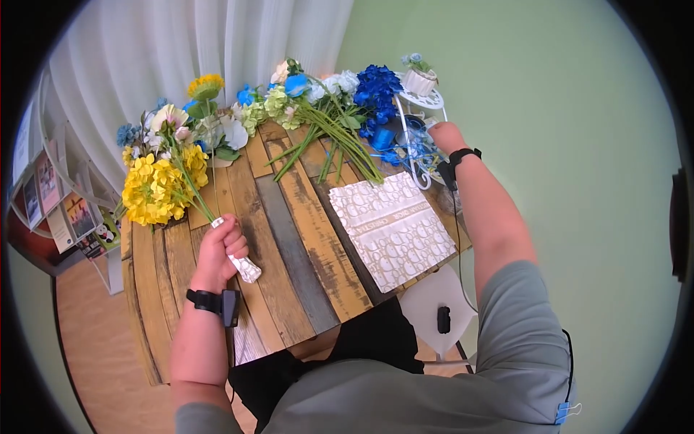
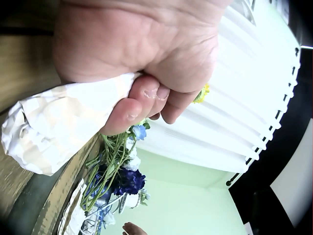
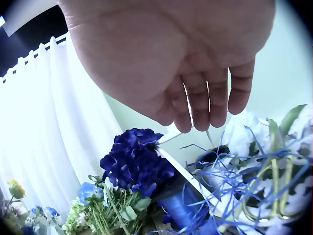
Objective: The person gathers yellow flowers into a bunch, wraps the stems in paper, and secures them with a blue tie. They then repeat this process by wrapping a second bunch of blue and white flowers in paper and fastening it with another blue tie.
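My left hand (image 1: 223, 249) grips the paper-wrapped stems (image 2: 68, 115) of a bouquet with yellow flowers (image 1: 155, 189), a white bloom and a sunflower (image 1: 206, 87). The wrapped end sticks out below the fist. At the back right, my right hand (image 1: 447, 136) hovers beside the white metal stand (image 1: 423, 98); in the right wrist view its fingers (image 3: 198, 105) hang slightly bent and hold nothing. Under it lie tangled blue ribbons (image 3: 234, 171) and a blue ribbon spool (image 3: 182, 210).
Patterned wrapping paper (image 1: 394, 231) lies at the table's right front. Behind it are loose green stems (image 1: 336, 137), dark blue flowers (image 1: 377, 90) and pale blooms along the back edge. A small potted plant (image 1: 419, 76) tops the stand. A magazine rack (image 1: 72, 210) stands at left, a white chair (image 1: 426, 307) at front right.
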### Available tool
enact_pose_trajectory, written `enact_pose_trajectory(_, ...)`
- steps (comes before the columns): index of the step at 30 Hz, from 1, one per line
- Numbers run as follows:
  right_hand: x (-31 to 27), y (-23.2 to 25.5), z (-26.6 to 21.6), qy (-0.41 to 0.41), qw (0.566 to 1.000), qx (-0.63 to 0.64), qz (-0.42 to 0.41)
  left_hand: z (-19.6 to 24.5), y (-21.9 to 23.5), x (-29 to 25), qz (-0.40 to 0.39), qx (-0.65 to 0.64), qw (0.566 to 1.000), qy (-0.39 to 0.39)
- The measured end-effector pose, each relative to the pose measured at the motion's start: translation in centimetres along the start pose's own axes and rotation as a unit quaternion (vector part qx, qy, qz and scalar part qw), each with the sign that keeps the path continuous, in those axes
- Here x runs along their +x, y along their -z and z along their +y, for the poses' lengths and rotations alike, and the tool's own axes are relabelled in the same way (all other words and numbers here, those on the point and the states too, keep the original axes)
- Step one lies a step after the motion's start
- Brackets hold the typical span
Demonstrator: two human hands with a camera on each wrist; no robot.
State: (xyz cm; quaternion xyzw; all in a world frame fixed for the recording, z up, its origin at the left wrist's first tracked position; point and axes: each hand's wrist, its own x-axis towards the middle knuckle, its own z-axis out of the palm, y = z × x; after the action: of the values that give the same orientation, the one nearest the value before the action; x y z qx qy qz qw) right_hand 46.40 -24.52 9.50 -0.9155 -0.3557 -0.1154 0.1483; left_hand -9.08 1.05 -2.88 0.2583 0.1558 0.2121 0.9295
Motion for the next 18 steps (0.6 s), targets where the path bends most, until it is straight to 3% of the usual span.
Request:
enact_pose_trajectory(5, 3.4, -3.8, 1.9, -0.015, 0.999, 0.018, 0.034, 0.2, 0.6, 1.0, 0.032, 0.001, 0.999, 0.008)
enact_pose_trajectory(7, 6.3, -5.0, 2.4, -0.023, 0.999, 0.049, -0.002, 0.3, -0.1, 1.1, 0.048, -0.001, 0.999, 0.014)
enact_pose_trajectory(9, 8.1, -4.8, 1.4, -0.134, 0.986, 0.019, -0.102, 0.2, -0.2, 1.4, 0.06, 0.012, 0.998, 0.018)
enact_pose_trajectory(11, 9.9, -6.1, 1.5, -0.132, 0.983, -0.033, -0.122, 0.1, 0.0, 1.5, 0.061, 0.004, 0.998, 0.024)
enact_pose_trajectory(13, 10.9, -6.7, 1.5, -0.068, 0.976, -0.165, -0.123, 0.2, 0.1, 1.6, 0.052, -0.017, 0.998, 0.032)
enact_pose_trajectory(14, 11.2, -6.7, 1.2, -0.101, 0.976, -0.153, -0.114, 0.2, 0.1, 1.7, 0.054, -0.016, 0.998, 0.033)
enact_pose_trajectory(18, 11.8, -5.5, 1.3, -0.071, 0.98, -0.167, -0.081, 0.2, 0.1, 1.7, 0.051, -0.002, 0.998, 0.025)
